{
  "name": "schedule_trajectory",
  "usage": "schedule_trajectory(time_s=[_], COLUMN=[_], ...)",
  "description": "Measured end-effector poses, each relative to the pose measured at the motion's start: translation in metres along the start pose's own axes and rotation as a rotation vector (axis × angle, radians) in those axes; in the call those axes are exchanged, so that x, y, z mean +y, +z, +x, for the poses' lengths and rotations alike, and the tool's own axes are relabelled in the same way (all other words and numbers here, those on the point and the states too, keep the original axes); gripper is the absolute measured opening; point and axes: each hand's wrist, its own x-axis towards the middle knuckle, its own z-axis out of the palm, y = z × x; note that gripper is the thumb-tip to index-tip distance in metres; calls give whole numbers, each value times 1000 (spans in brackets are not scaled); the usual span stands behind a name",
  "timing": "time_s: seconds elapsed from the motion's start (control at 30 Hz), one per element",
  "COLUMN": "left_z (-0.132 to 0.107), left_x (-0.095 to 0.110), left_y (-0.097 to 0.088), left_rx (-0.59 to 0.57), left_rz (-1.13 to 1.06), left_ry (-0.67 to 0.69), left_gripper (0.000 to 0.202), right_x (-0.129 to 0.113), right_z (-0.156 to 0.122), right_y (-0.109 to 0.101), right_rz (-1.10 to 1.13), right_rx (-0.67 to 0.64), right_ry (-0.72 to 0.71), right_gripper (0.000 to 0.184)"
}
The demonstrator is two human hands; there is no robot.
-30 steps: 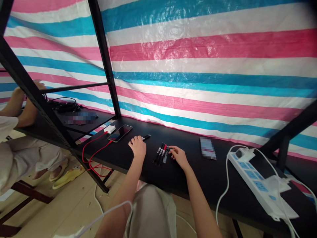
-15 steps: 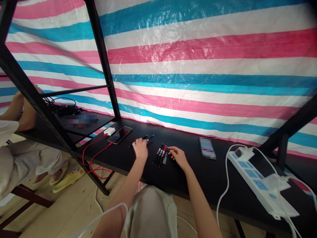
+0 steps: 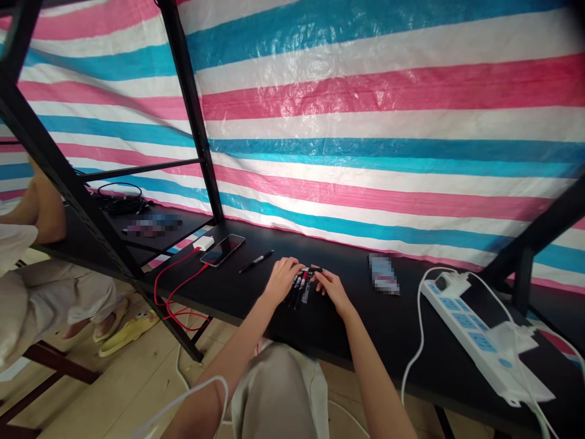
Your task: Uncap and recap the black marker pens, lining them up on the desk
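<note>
Pens (image 3: 297,292), most of them black with white markings and one with a red part, lie side by side in a small row on the black table (image 3: 388,329), between the two hands. I judge the gathering well along: this row is mostly formed, while one lone pen (image 3: 256,261) lies apart to the left and one more, a crosswise pen (image 3: 315,269), sits at the far end of the row, not yet lined up with it. I cannot count the row exactly, because the hands cover part of it. The long axes in the row run from the near edge of the table toward the back, far ends leaning slightly right. The lone pen slants more, its far end well to the right, and the crosswise pen runs nearly left to right. Which ends are capped I cannot tell. On the left hand (image 3: 282,277), I read the fingers as pinching the crosswise pen by its left end. On the right hand (image 3: 329,288), the fingers are bent close by its other end; whether they grip it, I cannot tell. Further out, I have a phone (image 3: 223,251) and a white charger (image 3: 203,243) to the left, a blurred-out item (image 3: 384,273) and a white power strip (image 3: 479,341) to the right, and a striped sheet (image 3: 365,152) hanging behind.
</note>
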Motion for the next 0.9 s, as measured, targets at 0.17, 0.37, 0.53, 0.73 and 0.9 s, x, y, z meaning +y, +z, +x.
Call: schedule_trajectory(time_s=[0.17,0.37,0.53,0.73,0.9], left_z=[0,0,0,-1,-1], left_x=[0,2,3,-2,-10], left_y=[-2,-7,-6,-1,2], left_rx=[-10,-46,-29,45,112], left_rz=[-24,-41,-38,-81,-122], left_ry=[3,47,54,5,-108], left_gripper=[29,25,23,23,19], right_x=[-2,-4,-10,-9,-2], right_z=[-1,0,-3,-2,1], right_y=[3,2,0,-7,-23], right_rz=[6,68,60,97,196], right_rx=[7,26,92,272,636], right_ry=[8,-23,-56,-122,-154], right_gripper=[55,55,52,45,41])
